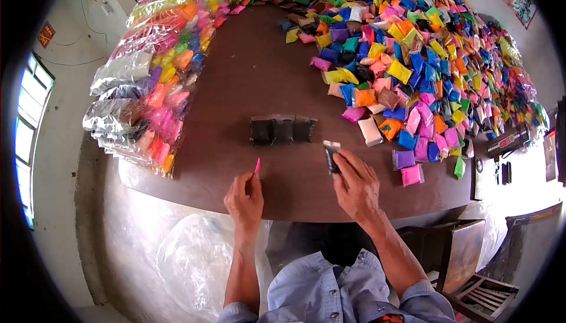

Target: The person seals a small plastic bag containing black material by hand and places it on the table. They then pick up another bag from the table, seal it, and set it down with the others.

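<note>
We are pinching one slim pink item (257, 164) in the fingers of our left hand (244, 199), its tip pointing forward, while the fingers of our right hand (356, 187) are gripping one black packet (331, 159), its pale end showing beyond them. Just ahead of both sets of fingers, and mostly between them, three dark packets (283, 129) are lying side by side. Far right of the right fingers, a dark cylinder (506, 143) is bearing a label too small for us to read. Ahead and right of those fingers, a heap of colourful packets (401, 72), too many for us to count, is spreading over the brown counter (236, 81). Left of the left fingers, clear bags of packets (124, 72) are overlapping in a long row. Farther left, a window (33, 128) is letting in daylight, and one red paper (46, 34) is hanging on the pale wall (65, 99). Nearer us than the left fingers, clear plastic (194, 252) is bulging below the counter's edge; behind and right of the right fingers, a slatted wooden chair (486, 296) is standing.
</note>
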Tool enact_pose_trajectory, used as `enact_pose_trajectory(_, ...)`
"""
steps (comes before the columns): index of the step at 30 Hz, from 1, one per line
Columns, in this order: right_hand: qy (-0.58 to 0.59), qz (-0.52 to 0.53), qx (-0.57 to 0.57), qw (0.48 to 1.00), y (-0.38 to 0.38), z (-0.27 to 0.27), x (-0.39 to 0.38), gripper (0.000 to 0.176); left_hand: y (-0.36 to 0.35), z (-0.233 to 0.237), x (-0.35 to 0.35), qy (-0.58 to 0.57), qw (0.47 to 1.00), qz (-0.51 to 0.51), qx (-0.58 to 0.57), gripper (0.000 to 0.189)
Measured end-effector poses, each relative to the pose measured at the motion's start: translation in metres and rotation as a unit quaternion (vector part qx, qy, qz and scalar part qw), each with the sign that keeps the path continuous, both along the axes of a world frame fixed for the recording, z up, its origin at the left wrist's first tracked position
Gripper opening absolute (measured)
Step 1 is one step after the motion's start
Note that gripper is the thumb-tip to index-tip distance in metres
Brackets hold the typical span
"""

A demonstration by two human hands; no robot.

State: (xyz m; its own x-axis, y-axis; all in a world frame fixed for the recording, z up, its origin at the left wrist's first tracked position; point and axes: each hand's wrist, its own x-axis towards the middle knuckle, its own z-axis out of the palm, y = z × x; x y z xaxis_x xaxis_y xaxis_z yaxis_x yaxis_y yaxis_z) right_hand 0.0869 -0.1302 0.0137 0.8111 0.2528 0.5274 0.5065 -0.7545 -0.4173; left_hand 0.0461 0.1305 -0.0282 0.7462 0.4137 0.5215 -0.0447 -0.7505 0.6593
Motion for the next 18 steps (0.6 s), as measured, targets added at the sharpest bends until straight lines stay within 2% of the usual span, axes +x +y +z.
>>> enact_pose_trajectory(5,-0.033,0.013,0.002,0.999,0.045,0.008,0.043,0.039,0.0,0.001,0.0,0.006,1.0,0.006,0.015,0.008)
enact_pose_trajectory(7,-0.035,0.01,-0.001,0.999,0.055,0.004,0.055,0.036,0.0,0.002,-0.001,0.008,1.0,-0.005,-0.013,0.008)
enact_pose_trajectory(18,-0.031,0.017,-0.035,0.999,0.073,-0.003,0.073,0.036,0.001,0.004,-0.002,0.0,1.0,-0.01,0.003,0.009)
